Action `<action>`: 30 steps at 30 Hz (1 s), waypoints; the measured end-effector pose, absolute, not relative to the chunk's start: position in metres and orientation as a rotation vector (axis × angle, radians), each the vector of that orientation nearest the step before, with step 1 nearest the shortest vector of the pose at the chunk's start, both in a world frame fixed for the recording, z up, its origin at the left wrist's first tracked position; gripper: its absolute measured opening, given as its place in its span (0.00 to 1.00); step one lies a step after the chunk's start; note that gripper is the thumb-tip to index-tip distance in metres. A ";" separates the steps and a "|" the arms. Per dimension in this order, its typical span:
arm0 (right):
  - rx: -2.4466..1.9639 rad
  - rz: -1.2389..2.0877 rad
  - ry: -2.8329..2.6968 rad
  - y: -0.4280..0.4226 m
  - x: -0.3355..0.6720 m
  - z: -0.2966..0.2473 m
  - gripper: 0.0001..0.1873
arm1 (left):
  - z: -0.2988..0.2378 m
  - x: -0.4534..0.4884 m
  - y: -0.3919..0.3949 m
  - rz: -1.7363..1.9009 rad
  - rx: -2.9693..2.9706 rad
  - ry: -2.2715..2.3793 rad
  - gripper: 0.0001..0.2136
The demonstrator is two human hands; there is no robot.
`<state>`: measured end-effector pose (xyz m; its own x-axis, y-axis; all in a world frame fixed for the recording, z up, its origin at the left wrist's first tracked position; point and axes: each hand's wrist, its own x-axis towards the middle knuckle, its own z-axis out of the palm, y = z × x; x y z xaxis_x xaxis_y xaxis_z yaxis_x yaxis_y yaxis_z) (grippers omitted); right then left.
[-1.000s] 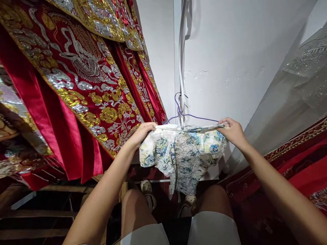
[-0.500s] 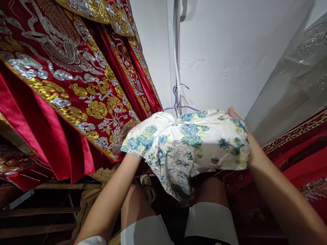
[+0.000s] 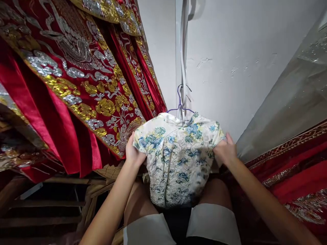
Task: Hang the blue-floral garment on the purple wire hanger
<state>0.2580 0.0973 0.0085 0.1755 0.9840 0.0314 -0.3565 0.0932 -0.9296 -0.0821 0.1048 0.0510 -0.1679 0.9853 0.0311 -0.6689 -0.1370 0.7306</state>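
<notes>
A white short-sleeved cheongsam [image 3: 178, 163] with blue and green flowers hangs on a purple hanger [image 3: 179, 100]. It has a stand collar and a slanted front edge, and its lower part drops between my knees. My left hand [image 3: 134, 151] is closed on the cuff of the sleeve at the left, fingers partly hidden by the cloth. At the other sleeve's cuff, my right hand [image 3: 226, 148] grips the edge, thumb pointing up. Both sleeves are spread out sideways and the front faces me.
Red garments [image 3: 102, 92] with gold and silver embroidery hang close on the left. A white strap [image 3: 182, 61] runs down the white wall [image 3: 224, 44] behind the hanger. Clear plastic sheeting [image 3: 288, 98] and red cloth [image 3: 301, 177] are at right. Wooden slats [image 3: 48, 204] lie low left.
The right sleeve side, earlier stretched out wide over my right hand, now hangs in shape. My right hand has come inward to the cuff, and my left hand now shows at the other cuff.
</notes>
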 end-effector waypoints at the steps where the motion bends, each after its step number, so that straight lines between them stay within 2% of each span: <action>1: -0.900 1.223 -0.836 0.101 0.262 0.017 0.23 | 0.055 -0.084 0.101 1.636 0.602 0.695 0.17; 5: -0.750 1.214 -0.889 0.113 0.274 0.063 0.18 | 0.067 -0.086 0.094 1.666 0.666 0.776 0.16; 9: -0.655 1.053 -0.997 0.115 0.269 0.110 0.15 | 0.070 -0.090 0.097 1.720 0.910 0.935 0.29; 11: -0.637 1.002 -1.041 0.100 0.260 0.122 0.15 | 0.067 -0.095 0.095 1.679 1.150 1.068 0.26; 13: -0.629 1.011 -1.104 0.073 0.248 0.124 0.17 | 0.059 -0.100 0.092 1.583 1.467 1.206 0.20; 16: -0.640 1.190 -1.421 0.022 0.234 0.115 0.18 | 0.039 -0.098 0.086 1.439 1.840 1.300 0.13; 20: -0.495 1.510 -2.118 -0.018 0.224 0.102 0.37 | 0.008 -0.076 0.084 1.644 1.814 1.232 0.17; 22: -0.458 1.557 -2.320 -0.012 0.221 0.095 0.38 | -0.001 -0.060 0.083 1.855 1.713 1.125 0.17; 23: -0.534 1.493 -2.374 -0.004 0.219 0.091 0.34 | -0.003 -0.052 0.083 1.946 1.672 1.068 0.17; 25: -0.816 1.116 -2.360 0.017 0.213 0.077 0.27 | -0.001 -0.036 0.084 2.060 1.547 0.867 0.15; 26: -0.950 0.845 -2.289 0.027 0.209 0.068 0.31 | 0.002 -0.028 0.085 2.057 1.451 0.719 0.14; 27: -1.026 0.590 -2.231 0.035 0.204 0.058 0.40 | 0.006 -0.020 0.086 2.013 1.354 0.563 0.14; 29: -1.021 0.181 -2.214 0.045 0.192 0.037 0.54 | 0.014 -0.006 0.089 1.874 1.207 0.331 0.16; 30: -0.962 0.039 -2.236 0.048 0.186 0.027 0.57 | 0.018 0.000 0.090 1.798 1.184 0.290 0.18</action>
